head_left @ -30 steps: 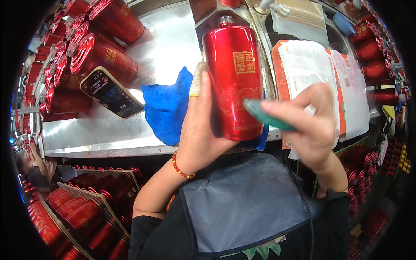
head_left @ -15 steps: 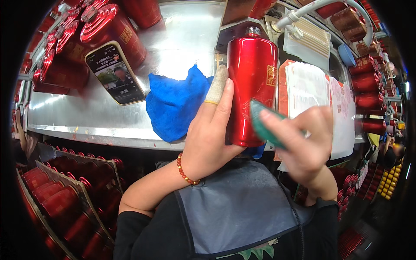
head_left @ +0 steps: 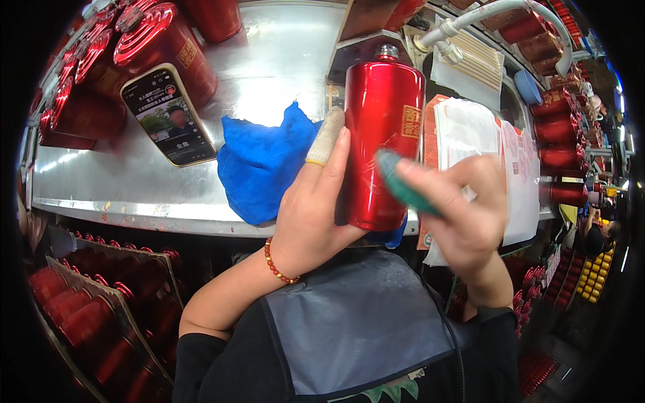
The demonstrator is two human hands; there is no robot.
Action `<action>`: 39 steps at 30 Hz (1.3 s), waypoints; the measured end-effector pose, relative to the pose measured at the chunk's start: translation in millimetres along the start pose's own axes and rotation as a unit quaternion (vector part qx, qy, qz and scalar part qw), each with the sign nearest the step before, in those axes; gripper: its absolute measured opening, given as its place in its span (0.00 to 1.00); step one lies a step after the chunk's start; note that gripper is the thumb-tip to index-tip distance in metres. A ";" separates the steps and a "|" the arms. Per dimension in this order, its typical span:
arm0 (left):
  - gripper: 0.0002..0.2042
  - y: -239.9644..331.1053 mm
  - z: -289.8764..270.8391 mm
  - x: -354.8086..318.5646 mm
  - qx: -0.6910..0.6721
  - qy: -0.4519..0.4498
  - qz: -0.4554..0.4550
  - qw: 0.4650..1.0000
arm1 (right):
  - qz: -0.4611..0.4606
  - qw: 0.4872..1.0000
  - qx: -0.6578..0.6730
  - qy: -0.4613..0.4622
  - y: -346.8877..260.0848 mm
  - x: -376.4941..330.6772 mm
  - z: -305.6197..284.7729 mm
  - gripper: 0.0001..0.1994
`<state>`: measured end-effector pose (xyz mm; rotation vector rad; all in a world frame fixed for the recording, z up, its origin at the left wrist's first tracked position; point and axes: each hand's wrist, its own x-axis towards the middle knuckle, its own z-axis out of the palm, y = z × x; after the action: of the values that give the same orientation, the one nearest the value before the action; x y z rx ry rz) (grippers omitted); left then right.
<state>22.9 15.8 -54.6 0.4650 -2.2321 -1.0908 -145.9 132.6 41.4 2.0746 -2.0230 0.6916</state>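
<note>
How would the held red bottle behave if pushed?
The red bottle is probably slippery, given its glossy surface. It's likely stiff: no dent shows beside the left grip. Stood upright, it might tip, being taller than wide.

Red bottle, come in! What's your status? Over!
Left grip on red bottle, neck pointing away. Right grip pinching something green, blurred, over bottle. Blue cloth to the left, not blocking.

Two foreground hands (head_left: 310, 211) (head_left: 470, 208), one held bottle (head_left: 376, 127), one phone (head_left: 168, 115), one bracelet (head_left: 271, 266), one faucet (head_left: 480, 13)
</note>
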 end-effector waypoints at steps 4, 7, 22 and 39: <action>0.55 -4.8 1.3 0.7 0.037 0.002 0.020 0.999 | 0.019 0.940 0.311 -0.139 -15.4 -13.3 4.2 0.20; 0.54 -1.6 -2.2 -4.3 0.031 -0.031 -0.010 0.999 | 0.368 0.858 0.360 0.000 22.8 -13.9 2.5 0.13; 0.57 2.5 -6.0 0.8 0.055 -0.054 0.011 0.997 | 0.171 0.960 0.197 0.105 70.1 24.2 13.9 0.10; 0.57 -8.9 -2.4 -1.2 0.081 -0.114 0.002 0.990 | 0.294 0.818 0.485 0.090 33.2 -46.5 36.0 0.10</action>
<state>25.8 9.7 -61.1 0.4203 -2.5342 -1.0059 -169.7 156.9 -17.0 1.4936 -2.4607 2.3299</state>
